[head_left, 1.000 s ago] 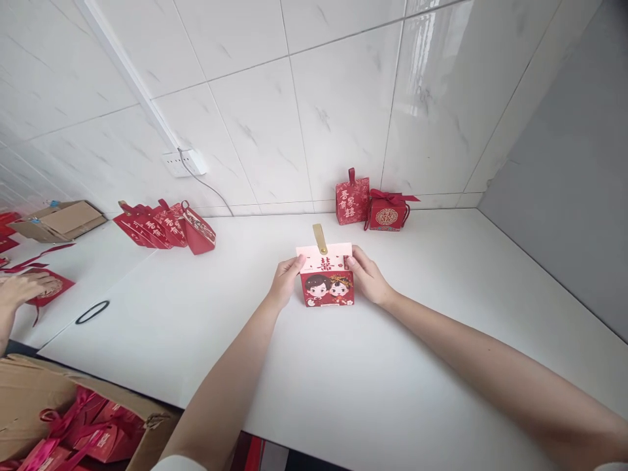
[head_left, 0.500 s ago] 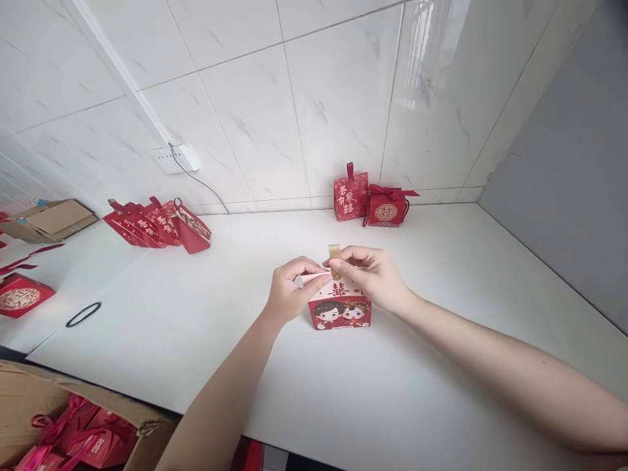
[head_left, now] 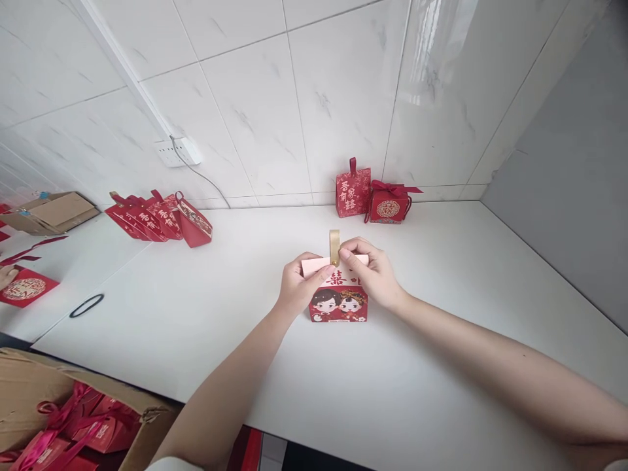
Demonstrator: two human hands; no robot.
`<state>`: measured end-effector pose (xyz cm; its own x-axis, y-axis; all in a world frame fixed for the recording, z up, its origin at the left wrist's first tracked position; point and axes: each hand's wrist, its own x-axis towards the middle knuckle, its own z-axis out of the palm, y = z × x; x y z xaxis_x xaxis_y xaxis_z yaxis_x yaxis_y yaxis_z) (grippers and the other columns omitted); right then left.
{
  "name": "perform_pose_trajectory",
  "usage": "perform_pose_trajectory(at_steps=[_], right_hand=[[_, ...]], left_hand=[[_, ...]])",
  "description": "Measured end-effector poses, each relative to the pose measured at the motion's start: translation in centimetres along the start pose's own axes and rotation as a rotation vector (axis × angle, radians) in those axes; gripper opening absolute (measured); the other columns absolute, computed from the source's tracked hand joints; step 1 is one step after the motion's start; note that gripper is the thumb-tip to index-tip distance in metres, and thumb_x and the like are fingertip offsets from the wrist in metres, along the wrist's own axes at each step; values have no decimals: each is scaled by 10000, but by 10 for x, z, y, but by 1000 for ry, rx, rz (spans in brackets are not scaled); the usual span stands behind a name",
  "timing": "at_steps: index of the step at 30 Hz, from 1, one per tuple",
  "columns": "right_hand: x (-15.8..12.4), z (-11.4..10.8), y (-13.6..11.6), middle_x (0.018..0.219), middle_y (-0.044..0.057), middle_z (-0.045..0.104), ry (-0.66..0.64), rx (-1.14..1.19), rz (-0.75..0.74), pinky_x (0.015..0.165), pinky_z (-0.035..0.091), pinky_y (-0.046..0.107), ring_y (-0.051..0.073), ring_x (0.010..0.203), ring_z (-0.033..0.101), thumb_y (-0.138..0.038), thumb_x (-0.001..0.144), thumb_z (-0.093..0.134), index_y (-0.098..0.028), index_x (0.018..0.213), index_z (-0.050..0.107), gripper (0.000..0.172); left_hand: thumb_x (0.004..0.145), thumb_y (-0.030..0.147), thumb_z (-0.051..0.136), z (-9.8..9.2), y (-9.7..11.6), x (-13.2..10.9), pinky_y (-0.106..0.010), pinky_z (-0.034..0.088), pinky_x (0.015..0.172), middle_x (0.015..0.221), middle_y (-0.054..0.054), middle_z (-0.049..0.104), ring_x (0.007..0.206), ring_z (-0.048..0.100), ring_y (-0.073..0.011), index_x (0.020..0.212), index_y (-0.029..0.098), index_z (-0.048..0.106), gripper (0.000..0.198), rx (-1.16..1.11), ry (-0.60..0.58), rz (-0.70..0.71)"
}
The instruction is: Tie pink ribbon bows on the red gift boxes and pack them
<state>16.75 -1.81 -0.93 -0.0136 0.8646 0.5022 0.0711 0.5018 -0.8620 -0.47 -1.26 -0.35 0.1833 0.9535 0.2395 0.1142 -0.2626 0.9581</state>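
A small red and pink gift box point(head_left: 339, 305) with a cartoon couple on its front stands on the white table point(head_left: 392, 379). A gold strap handle point(head_left: 334, 245) sticks up from its pink top flap. My left hand point(head_left: 297, 286) pinches the left side of the flap, fingers closed. My right hand point(head_left: 371, 275) pinches the flap at the base of the gold strap, fingers closed.
Two finished red gift boxes point(head_left: 352, 191) point(head_left: 390, 204) stand against the tiled wall. A row of flat red boxes point(head_left: 161, 221) leans at the left. A black ring point(head_left: 86, 305) lies on the table. A cardboard carton point(head_left: 63, 418) of red boxes sits lower left. Another person's hand point(head_left: 6, 275) shows at the far left.
Both hands moved from the box's sides up to its top flap and pinched it shut around the gold strap. The box now stands slightly nearer and to the right.
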Motion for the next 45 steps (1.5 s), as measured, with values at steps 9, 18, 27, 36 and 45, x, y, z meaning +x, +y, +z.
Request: perform_pose_trajectory(at_steps=[9, 18, 27, 36, 45], right_hand=[[-9, 11, 7, 793, 33, 644, -3, 90, 129, 639, 473, 287, 171, 728, 587, -479, 828, 697, -179, 812, 662, 302], [-8, 9, 5, 937, 75, 659, 208, -109, -26, 798, 529, 366, 221, 883, 645, -448, 882, 646, -195, 831, 690, 261], [-22, 13, 8, 1499, 104, 432, -123, -198, -275, 1161, 334, 491, 254, 1417, 375, -366, 1019, 388, -278, 1425, 459, 422], [5, -6, 26, 1098, 82, 659, 107, -67, -29, 931, 489, 430, 244, 1034, 625, -422, 908, 618, -220, 1096, 594, 277], [-8, 4, 9, 1147, 70, 615, 104, -22, -169, 682, 526, 324, 185, 860, 622, -282, 933, 600, -276, 1233, 477, 324]], left_hand=[[778, 425, 733, -1, -10, 5, -256, 475, 645, 751, -4, 619, 698, 582, -136, 805, 178, 643, 265, -240, -13, -74], [810, 402, 712, 6, -12, -1, -340, 475, 899, 1197, -88, 607, 1055, 588, -210, 1189, 231, 573, 438, 239, 309, 253], [878, 507, 593, 10, -15, -7, -348, 479, 936, 1271, -120, 620, 1130, 593, -250, 1319, 206, 540, 537, 90, -60, 250], [840, 451, 670, -3, -9, 7, -237, 490, 686, 840, -21, 657, 778, 609, -144, 932, 175, 658, 291, -111, 103, 38], [753, 431, 754, 0, -1, 1, -243, 472, 640, 752, -14, 630, 690, 575, -129, 793, 163, 680, 281, -140, 86, -34]])
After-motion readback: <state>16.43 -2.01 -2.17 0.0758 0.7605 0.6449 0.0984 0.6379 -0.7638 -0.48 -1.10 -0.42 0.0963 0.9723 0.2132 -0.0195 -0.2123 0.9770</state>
